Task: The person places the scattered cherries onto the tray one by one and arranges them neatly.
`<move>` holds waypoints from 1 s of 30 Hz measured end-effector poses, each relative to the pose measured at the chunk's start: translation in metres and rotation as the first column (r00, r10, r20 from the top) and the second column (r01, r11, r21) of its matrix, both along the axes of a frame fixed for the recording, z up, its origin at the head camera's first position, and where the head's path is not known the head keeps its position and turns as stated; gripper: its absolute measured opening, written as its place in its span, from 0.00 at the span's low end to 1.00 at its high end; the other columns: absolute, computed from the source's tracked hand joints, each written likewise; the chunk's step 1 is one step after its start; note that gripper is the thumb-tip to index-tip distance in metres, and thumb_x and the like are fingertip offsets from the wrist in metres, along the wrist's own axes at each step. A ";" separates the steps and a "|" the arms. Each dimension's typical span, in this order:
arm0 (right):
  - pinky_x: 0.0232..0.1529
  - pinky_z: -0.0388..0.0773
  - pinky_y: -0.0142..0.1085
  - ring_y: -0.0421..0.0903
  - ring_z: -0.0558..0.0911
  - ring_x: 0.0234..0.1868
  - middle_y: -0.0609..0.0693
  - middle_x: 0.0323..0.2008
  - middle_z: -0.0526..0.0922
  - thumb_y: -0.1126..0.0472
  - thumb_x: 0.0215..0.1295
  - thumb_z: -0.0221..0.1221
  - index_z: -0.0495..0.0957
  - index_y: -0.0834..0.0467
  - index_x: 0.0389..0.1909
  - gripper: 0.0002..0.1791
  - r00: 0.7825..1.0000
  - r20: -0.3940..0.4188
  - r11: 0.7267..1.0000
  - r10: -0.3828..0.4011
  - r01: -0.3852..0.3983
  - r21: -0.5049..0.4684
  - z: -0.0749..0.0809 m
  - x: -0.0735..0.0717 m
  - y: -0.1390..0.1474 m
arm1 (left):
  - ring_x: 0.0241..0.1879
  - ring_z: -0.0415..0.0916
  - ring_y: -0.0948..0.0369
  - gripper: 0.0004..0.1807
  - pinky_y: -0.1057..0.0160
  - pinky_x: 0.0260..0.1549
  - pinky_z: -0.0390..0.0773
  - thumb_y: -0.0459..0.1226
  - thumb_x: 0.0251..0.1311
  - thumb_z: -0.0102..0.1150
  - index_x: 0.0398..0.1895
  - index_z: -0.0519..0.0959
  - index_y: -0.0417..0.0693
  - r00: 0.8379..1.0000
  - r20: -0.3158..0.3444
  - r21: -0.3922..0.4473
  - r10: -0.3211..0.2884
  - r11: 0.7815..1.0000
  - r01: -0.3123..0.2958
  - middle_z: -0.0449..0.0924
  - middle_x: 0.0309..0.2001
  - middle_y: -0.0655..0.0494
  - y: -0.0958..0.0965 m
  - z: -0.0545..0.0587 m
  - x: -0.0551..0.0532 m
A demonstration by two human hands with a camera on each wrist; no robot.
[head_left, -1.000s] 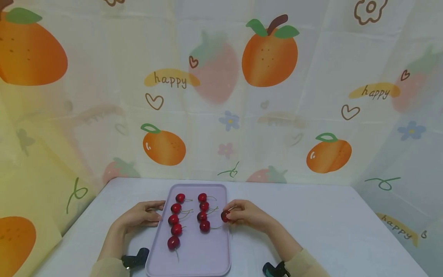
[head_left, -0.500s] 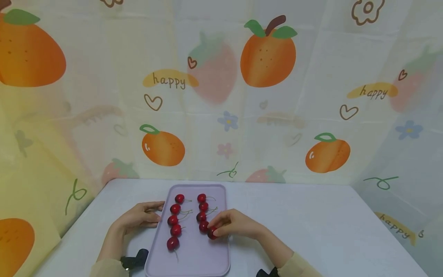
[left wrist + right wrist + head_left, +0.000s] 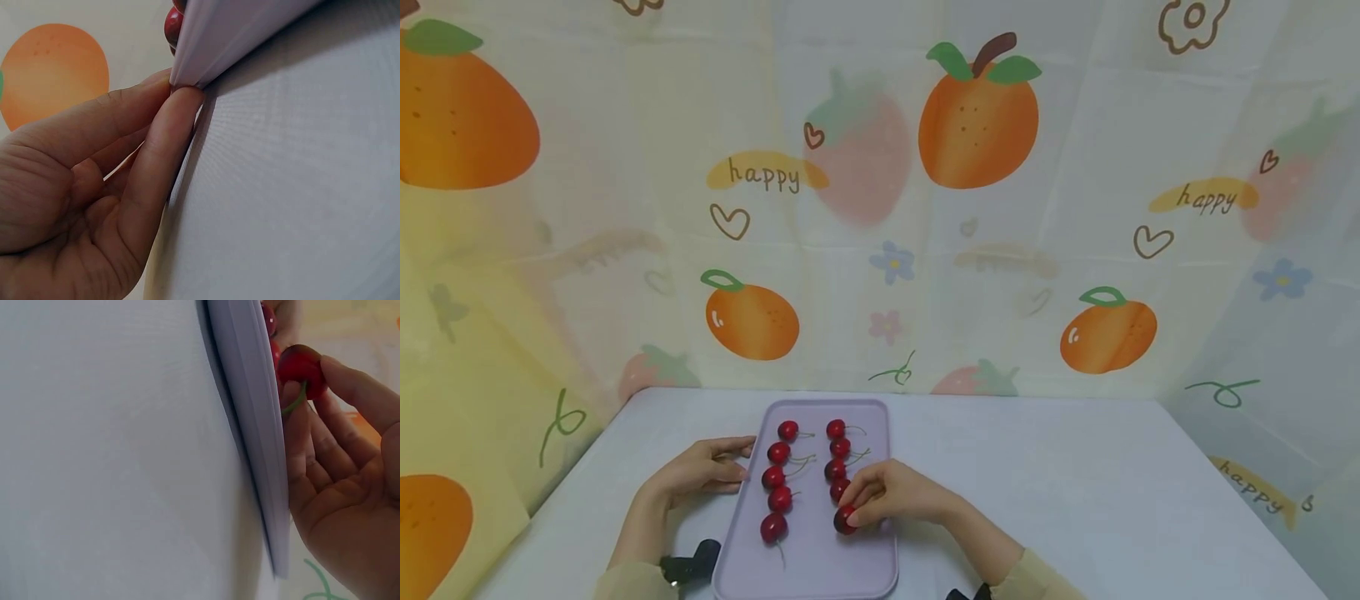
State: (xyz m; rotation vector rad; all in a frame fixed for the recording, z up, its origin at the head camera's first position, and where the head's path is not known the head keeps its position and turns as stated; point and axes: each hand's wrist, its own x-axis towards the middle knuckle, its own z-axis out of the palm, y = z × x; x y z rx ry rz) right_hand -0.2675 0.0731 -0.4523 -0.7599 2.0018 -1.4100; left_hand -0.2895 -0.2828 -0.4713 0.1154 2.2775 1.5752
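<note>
A lilac tray [image 3: 808,554] lies lengthwise on the table, bearing two columns of red cherries with green stems. My right hand [image 3: 904,492] pinches a dark red cherry [image 3: 844,520] between thumb and fingers, low over the tray at the near end of the right column. In the right wrist view, the pinched cherry [image 3: 302,367] shows its green stem hanging toward the tray's side wall [image 3: 250,394]. My left hand [image 3: 700,467] rests at the tray's left edge, its thumb and fingertips touching the side, with fingers fairly straight; the left wrist view shows the thumb [image 3: 165,137] against the rim.
The left column of cherries [image 3: 780,500] ends with a larger cherry [image 3: 773,527] nearest me. A white table surface [image 3: 1060,492] spreads on both sides of the tray. Behind stands a fruit-printed curtain [image 3: 850,275]. Black wrist straps [image 3: 691,563] sit on both wrists.
My right hand has carried its cherry from beyond the tray's right edge leftward and nearer me, to below the right column. The left hand has stayed at the tray's edge.
</note>
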 end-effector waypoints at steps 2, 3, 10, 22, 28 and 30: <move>0.32 0.81 0.27 0.36 0.84 0.33 0.51 0.36 0.89 0.63 0.58 0.68 0.85 0.56 0.41 0.10 1.000 -0.012 1.000 0.006 -0.005 0.016 0.001 0.001 -0.002 | 0.41 0.82 0.62 0.40 0.63 0.43 0.88 0.35 0.58 0.66 0.73 0.60 0.34 1.000 -0.001 0.001 -0.003 1.000 0.003 0.71 0.62 0.33 0.000 0.001 0.000; 0.32 0.80 0.26 0.36 0.84 0.34 0.52 0.36 0.89 0.63 0.58 0.68 0.85 0.57 0.42 0.10 1.000 -0.024 1.000 0.014 -0.013 0.026 0.001 0.002 -0.004 | 0.41 0.82 0.62 0.40 0.63 0.43 0.88 0.35 0.58 0.66 0.73 0.60 0.34 1.000 -0.002 -0.001 -0.005 1.000 0.005 0.71 0.62 0.33 0.000 0.001 0.000; 0.31 0.79 0.22 0.33 0.83 0.32 0.54 0.35 0.89 0.65 0.58 0.68 0.85 0.57 0.41 0.10 0.994 -0.090 0.996 0.066 -0.059 0.069 -0.001 0.005 -0.008 | 0.42 0.82 0.62 0.41 0.63 0.43 0.87 0.36 0.59 0.66 0.73 0.60 0.34 1.000 0.004 -0.008 0.000 1.000 0.000 0.71 0.62 0.33 0.000 0.002 0.000; 0.31 0.78 0.22 0.32 0.82 0.31 0.53 0.34 0.89 0.61 0.59 0.68 0.87 0.56 0.40 0.08 0.988 -0.156 0.998 -0.007 0.017 0.062 -0.005 0.004 -0.009 | 0.42 0.83 0.61 0.41 0.62 0.42 0.88 0.36 0.57 0.67 0.73 0.61 0.35 1.000 0.008 -0.021 0.027 0.999 -0.027 0.71 0.62 0.33 0.001 -0.002 0.000; 0.30 0.78 0.22 0.32 0.82 0.28 0.53 0.32 0.89 0.61 0.58 0.69 0.86 0.56 0.37 0.07 0.985 -0.173 0.998 -0.015 0.026 0.060 -0.005 0.004 -0.010 | 0.42 0.83 0.61 0.41 0.62 0.42 0.88 0.35 0.56 0.68 0.72 0.62 0.36 0.999 0.013 -0.022 0.045 0.999 -0.045 0.72 0.62 0.35 0.001 -0.003 -0.002; 0.30 0.78 0.22 0.32 0.81 0.28 0.54 0.32 0.89 0.61 0.58 0.69 0.87 0.56 0.37 0.07 0.984 -0.178 0.998 -0.014 0.025 0.061 -0.005 0.004 -0.010 | 0.42 0.83 0.61 0.41 0.62 0.43 0.88 0.35 0.57 0.68 0.72 0.62 0.35 0.999 0.012 -0.022 0.043 0.999 -0.043 0.72 0.62 0.35 0.001 -0.003 -0.002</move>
